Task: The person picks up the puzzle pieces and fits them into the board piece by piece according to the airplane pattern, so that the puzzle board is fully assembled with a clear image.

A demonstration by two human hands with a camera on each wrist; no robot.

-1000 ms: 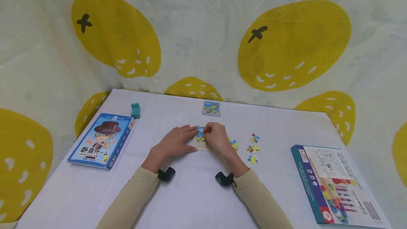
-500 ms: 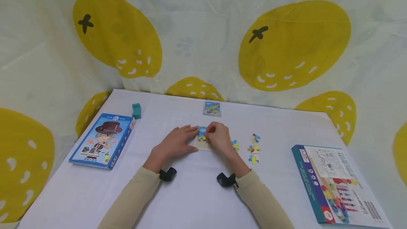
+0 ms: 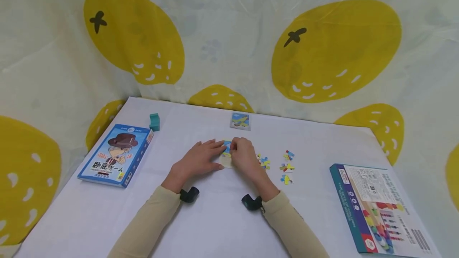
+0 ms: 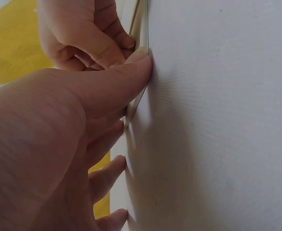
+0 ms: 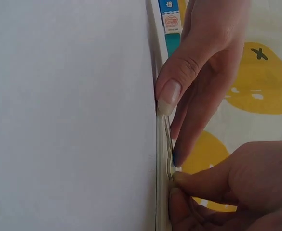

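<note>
A small jigsaw board [image 3: 226, 164] lies mid-table, with blue-and-yellow jigsaw pieces [image 3: 227, 146] set in its far left part. My left hand [image 3: 195, 159] steadies the board's left side, fingers spread and fairly straight. Its thumb lies on the near edge, as the left wrist view shows. My right hand [image 3: 247, 159] has thumb and index finger pinched together over the set pieces. In the right wrist view this right hand [image 5: 247, 185] pinches a jigsaw piece low on the board [image 5: 163, 204]; the piece is mostly hidden by the fingertips.
Loose jigsaw pieces [image 3: 264, 162] lie just right of my right hand, with a column of others [image 3: 287, 167] further right. A picture card [image 3: 240, 121] is behind the board. A blue game box [image 3: 115, 155] and teal block [image 3: 154, 122] stand left; a larger box [image 3: 381, 208] lies right.
My right hand has shifted slightly left over the board, uncovering more of the loose pieces beside it. My left hand stays in place, and the head view has moved a little.
</note>
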